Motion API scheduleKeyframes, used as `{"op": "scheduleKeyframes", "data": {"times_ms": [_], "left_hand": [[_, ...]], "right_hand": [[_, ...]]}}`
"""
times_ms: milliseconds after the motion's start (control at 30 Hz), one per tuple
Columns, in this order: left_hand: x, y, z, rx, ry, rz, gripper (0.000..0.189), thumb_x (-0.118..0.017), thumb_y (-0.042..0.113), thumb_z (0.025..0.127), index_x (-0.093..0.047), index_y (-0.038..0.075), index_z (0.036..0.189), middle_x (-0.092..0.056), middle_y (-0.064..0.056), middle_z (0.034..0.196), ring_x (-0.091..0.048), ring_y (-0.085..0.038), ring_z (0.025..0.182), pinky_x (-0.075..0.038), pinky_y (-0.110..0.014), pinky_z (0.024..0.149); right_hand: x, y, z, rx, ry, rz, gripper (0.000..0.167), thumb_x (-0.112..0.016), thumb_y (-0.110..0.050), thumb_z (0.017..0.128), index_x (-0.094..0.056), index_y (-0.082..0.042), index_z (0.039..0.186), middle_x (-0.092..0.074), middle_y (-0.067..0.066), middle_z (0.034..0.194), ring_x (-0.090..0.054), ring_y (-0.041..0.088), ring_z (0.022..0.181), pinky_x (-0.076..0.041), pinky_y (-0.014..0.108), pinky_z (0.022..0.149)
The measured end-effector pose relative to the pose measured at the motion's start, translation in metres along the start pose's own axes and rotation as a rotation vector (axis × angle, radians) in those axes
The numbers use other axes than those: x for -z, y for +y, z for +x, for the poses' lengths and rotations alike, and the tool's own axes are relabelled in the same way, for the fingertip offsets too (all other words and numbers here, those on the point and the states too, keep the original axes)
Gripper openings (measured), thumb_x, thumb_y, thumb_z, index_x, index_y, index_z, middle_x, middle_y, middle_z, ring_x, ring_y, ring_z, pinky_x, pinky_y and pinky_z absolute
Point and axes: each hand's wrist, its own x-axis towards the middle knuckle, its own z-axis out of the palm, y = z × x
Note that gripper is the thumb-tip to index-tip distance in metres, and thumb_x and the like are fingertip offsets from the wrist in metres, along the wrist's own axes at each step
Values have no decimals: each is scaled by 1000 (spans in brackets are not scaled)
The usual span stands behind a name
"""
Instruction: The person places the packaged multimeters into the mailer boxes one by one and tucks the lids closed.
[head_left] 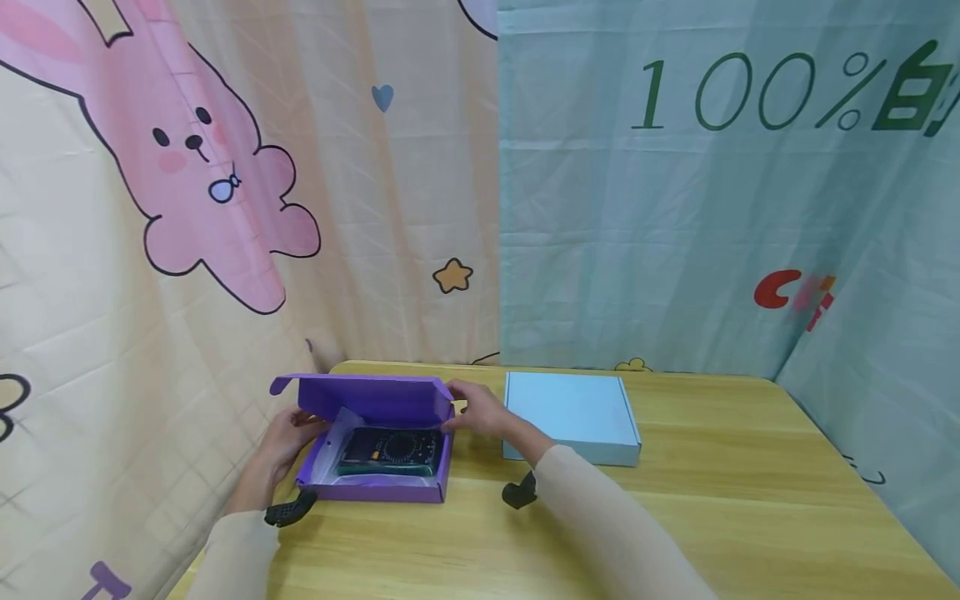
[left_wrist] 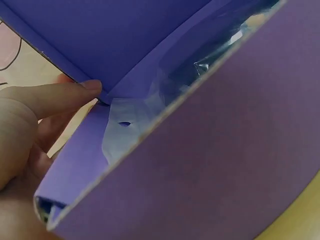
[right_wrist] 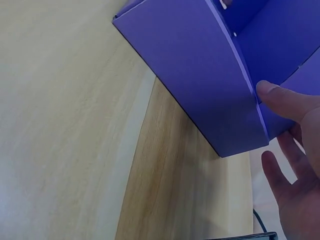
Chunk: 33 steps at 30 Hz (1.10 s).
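Note:
A purple cardboard box [head_left: 372, 492] stands on the table with its lid [head_left: 375, 398] raised. Inside lies a black multimeter [head_left: 390, 450] with a round dial, wrapped in a clear plastic bag [left_wrist: 131, 112]. My left hand [head_left: 283, 437] grips the box's back left corner; in the left wrist view its thumb [left_wrist: 75, 96] lies at the lid's edge and the other fingers are partly hidden behind. At the back right corner, my right hand [head_left: 480, 408] holds the box, its thumb [right_wrist: 282, 100] over the side wall's edge and fingers behind the lid.
A closed light blue box [head_left: 573, 408] sits on the wooden table [head_left: 720, 500], right of the purple box and beside my right forearm. Printed curtains [head_left: 420, 183] hang behind the table and at both sides.

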Motion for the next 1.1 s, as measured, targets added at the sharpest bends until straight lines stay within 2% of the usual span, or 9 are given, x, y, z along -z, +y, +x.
{"op": "scheduleKeyframes", "data": {"times_ms": [167, 300, 367, 500, 667, 767, 833, 967, 1100], "left_hand": [[5, 0, -4, 13, -8, -43, 44, -65, 0, 100, -53, -11, 141, -61, -21, 134, -63, -2, 105, -55, -22, 89], [14, 4, -9, -33, -64, -212, 33, -53, -4, 106, -68, 13, 129, -69, 1, 118, -68, -11, 104, -57, -26, 90], [18, 9, -11, -70, -126, -344, 39, -43, -3, 109, -71, 20, 123, -72, 2, 115, -70, -15, 105, -57, -29, 92], [29, 25, -18, -130, -277, -559, 46, -28, 5, 114, -72, 13, 125, -73, -3, 120, -69, -19, 112, -55, -33, 98], [39, 48, -29, -124, -329, -716, 50, -22, 23, 117, -70, 6, 120, -69, -11, 129, -66, -26, 120, -51, -38, 104], [40, 61, -32, -144, -369, -709, 57, -16, 31, 116, -68, 6, 123, -67, -12, 132, -63, -27, 124, -49, -39, 107], [41, 70, -33, -184, -395, -622, 59, -13, 33, 116, -64, 8, 131, -65, -10, 136, -62, -24, 126, -49, -36, 107], [40, 85, -38, -205, -336, -399, 52, -21, 32, 116, -60, 8, 142, -65, -3, 136, -62, -17, 124, -51, -30, 102], [37, 93, -42, -185, -254, -275, 44, -31, 28, 116, -62, 6, 138, -68, 2, 129, -65, -13, 118, -54, -27, 97]], "right_hand": [[3, -1, -4, -7, -27, -26, 53, -88, -7, 83, -66, -11, 131, -65, 6, 132, -61, 29, 123, -53, 47, 101], [8, -5, -11, -21, -68, 35, 49, -80, -4, 91, -63, -9, 137, -60, 9, 137, -63, 30, 121, -58, 37, 94], [13, -10, -15, -42, -85, 124, 44, -73, -3, 97, -62, -7, 139, -59, 10, 137, -63, 31, 121, -57, 36, 94], [22, -22, -21, -98, -91, 355, 34, -58, -10, 107, -61, -1, 140, -62, 12, 135, -62, 31, 122, -52, 48, 102], [29, -34, -26, -121, -85, 505, 44, -47, -32, 112, -62, 0, 137, -64, 12, 134, -62, 29, 124, -48, 52, 106], [32, -41, -29, -124, -71, 520, 49, -46, -39, 112, -63, 0, 136, -64, 12, 134, -62, 31, 124, -50, 49, 105], [34, -48, -33, -121, -66, 519, 50, -47, -40, 111, -63, 1, 136, -64, 12, 134, -61, 32, 125, -50, 49, 105], [36, -62, -41, -102, -62, 448, 50, -52, -40, 110, -61, -1, 140, -64, 12, 136, -60, 31, 126, -51, 47, 104], [34, -72, -48, -82, -48, 303, 48, -55, -39, 109, -61, -6, 143, -63, 7, 138, -62, 23, 122, -53, 43, 102]]}}
